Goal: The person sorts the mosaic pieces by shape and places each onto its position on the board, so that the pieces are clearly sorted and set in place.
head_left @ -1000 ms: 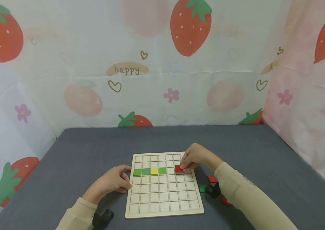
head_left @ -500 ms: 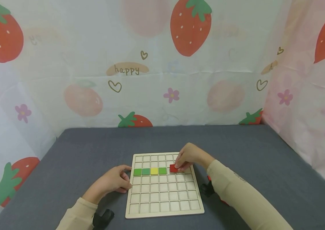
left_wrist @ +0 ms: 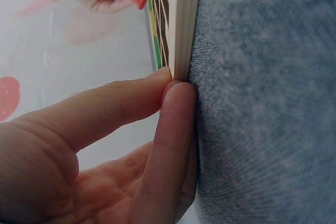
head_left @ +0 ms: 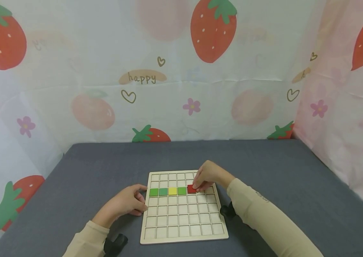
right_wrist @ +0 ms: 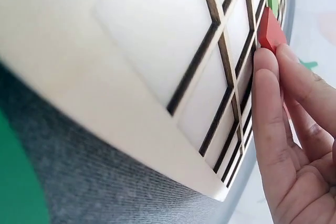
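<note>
A pale wooden grid board (head_left: 184,219) lies on the dark table. In one row sit a green tile (head_left: 153,192), a teal tile (head_left: 163,192), a yellow tile (head_left: 172,191) and another green tile (head_left: 181,191). My right hand (head_left: 209,175) pinches a red tile (head_left: 190,189) by its right side, over the cell right of that second green tile. The right wrist view shows the red tile (right_wrist: 270,30) tilted, raised at the fingertips. With thumb and finger, my left hand (head_left: 128,201) holds the board's left edge (left_wrist: 184,24).
Dark grey cloth (head_left: 110,160) covers the table, which ends at a strawberry-print curtain (head_left: 213,117). Part of a green piece (right_wrist: 16,177) shows beside the board in the right wrist view. A black wrist camera (head_left: 227,211) hangs by the board's right edge.
The right hand has carried the red tile leftward along the row, up to the second green tile. Its arm now hides the loose pieces right of the board. The left hand stays put.
</note>
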A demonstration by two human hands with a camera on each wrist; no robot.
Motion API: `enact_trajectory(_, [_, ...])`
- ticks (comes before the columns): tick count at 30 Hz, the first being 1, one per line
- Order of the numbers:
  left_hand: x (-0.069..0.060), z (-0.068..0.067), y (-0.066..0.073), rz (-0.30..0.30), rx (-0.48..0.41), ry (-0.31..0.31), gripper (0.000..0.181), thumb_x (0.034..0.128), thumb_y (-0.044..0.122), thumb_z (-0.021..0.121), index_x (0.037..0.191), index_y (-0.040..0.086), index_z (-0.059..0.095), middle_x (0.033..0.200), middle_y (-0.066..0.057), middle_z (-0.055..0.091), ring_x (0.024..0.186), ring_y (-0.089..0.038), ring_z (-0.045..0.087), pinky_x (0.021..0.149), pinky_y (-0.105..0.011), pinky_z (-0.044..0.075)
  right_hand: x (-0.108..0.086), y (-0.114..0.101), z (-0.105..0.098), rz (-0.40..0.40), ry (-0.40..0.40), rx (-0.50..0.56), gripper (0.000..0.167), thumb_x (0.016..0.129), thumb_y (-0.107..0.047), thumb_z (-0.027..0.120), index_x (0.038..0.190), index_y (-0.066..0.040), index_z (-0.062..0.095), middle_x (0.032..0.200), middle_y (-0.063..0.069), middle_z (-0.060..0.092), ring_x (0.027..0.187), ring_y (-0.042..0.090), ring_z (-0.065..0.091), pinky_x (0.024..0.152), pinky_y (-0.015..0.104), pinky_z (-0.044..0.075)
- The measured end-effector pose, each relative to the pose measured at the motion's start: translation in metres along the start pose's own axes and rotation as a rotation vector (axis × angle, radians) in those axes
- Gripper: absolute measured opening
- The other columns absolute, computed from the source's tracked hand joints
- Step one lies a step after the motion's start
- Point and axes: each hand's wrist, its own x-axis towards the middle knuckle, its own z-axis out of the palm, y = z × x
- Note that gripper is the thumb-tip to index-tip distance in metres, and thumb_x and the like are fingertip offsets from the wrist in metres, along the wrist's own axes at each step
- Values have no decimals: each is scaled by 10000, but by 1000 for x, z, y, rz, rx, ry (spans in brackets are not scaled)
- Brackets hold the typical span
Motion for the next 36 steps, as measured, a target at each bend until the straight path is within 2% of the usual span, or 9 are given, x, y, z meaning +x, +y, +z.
enact_trajectory(9, [0, 0, -1, 4, -1, 1, 716, 797, -54, 752, 1434, -69, 425, 875, -112, 578, 718, -195, 624, 637, -344, 590, 0, -1, 3, -2, 12, -42, 55, 771, -8, 818, 786, 7, 767, 661, 82, 726, 566, 130, 684, 605, 285, 605])
enact_trajectory(16, [-2, -2, 0, 25, -3, -32, 728, 814, -53, 735, 1450, -97, 384, 877, -116, 575, 705, -202, 615, 643, -350, 589, 1, -2, 6, 9, 34, -90, 51, 772, -16, 816, 769, -13, 765, 677, 91, 731, 574, 144, 689, 597, 288, 603])
enact_trajectory(25, [-1, -1, 1, 11, -5, -23, 721, 807, -61, 735, 1444, -90, 399, 879, -120, 580, 720, -201, 624, 645, -345, 592, -1, -2, 7, 14, 42, -85, 49, 773, -8, 815, 769, -10, 766, 700, 96, 742, 580, 145, 690, 600, 292, 603])
enact_trajectory(29, [0, 0, -1, 15, -1, -31, 724, 809, -58, 736, 1446, -93, 394, 884, -122, 581, 725, -199, 628, 647, -343, 593, -5, 2, -1, -10, 39, -55, 38, 792, -36, 808, 799, -19, 774, 744, 87, 753, 626, 161, 711, 635, 307, 611])
enact_trajectory(36, [-1, -2, 1, 8, -1, -35, 724, 817, -54, 732, 1452, -90, 387, 890, -122, 583, 729, -200, 626, 652, -347, 590, -17, 7, -26, -50, 60, -20, 81, 826, -76, 789, 876, -12, 783, 818, 101, 763, 671, 162, 715, 709, 345, 620])
